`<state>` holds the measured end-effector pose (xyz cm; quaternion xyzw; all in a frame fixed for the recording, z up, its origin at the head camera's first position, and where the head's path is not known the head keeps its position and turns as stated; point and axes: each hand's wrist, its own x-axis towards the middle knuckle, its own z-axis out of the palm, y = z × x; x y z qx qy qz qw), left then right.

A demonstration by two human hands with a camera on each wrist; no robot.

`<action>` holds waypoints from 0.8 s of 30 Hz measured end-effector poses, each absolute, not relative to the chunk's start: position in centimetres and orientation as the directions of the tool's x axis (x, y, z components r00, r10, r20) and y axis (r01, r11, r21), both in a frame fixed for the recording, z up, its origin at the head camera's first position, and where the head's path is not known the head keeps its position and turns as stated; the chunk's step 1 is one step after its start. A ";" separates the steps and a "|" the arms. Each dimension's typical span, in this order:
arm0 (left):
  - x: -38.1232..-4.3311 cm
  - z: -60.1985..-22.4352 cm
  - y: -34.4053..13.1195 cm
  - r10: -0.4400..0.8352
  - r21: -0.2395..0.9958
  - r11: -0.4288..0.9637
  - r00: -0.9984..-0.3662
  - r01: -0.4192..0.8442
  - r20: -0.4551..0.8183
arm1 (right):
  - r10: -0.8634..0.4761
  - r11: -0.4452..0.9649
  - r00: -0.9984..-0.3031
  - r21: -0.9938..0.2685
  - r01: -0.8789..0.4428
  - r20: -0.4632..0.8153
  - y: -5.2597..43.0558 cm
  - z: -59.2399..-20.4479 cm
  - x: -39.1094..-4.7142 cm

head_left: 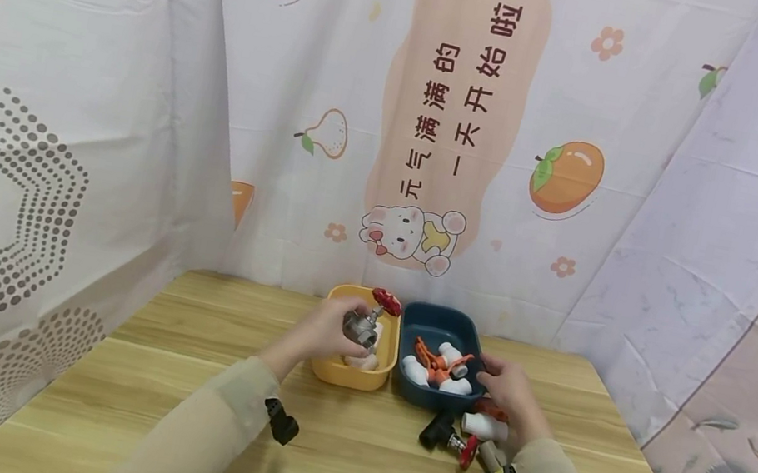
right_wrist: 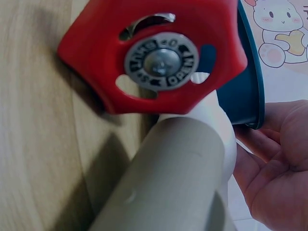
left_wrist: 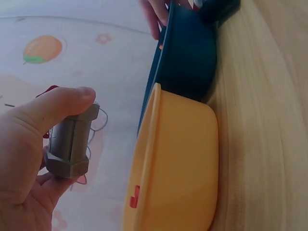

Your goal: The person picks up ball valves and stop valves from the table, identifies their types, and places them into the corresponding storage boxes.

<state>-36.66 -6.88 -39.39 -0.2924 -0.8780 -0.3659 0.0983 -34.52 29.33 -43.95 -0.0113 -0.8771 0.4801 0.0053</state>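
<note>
- Work looks part-done: white fittings (head_left: 416, 371) and orange parts (head_left: 431, 361) already lie in the blue bin (head_left: 426, 399), and something pale shows in the yellow bin (head_left: 348, 377).
- Left over, as far as I can judge, are the loose pieces on the tabletop (head_left: 187, 372) near the blue bin: a black valve (head_left: 439, 431), a white pipe piece (head_left: 484, 427), a grey cylinder (head_left: 490, 457) and a dark red piece (head_left: 490, 409).
- The left grip (head_left: 331, 328) holds a metal valve (head_left: 361, 331) above the yellow bin, thumb and fingers around its body; it is not yet set down.
- The right grip (head_left: 510, 391) is at the right rim of the blue bin; I cannot tell whether it pinches the rim or merely touches it.
- The left wrist view gives the metal valve's angular ends and the thumb across it, while its red handwheel, plain in the head view, is mostly hidden there.
- The right wrist view alone brings out the lettered hub of the black valve's handwheel (right_wrist: 161, 60).
- Only the head view looks down into the blue bin's contents.
</note>
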 end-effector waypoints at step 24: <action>-39.4 -41.1 -4.7 0.254 0.692 0.631 -0.936 0.352 0.244 | 0.019 0.523 -1.000 -0.852 0.029 -0.023 29.4 -43.8 -34.6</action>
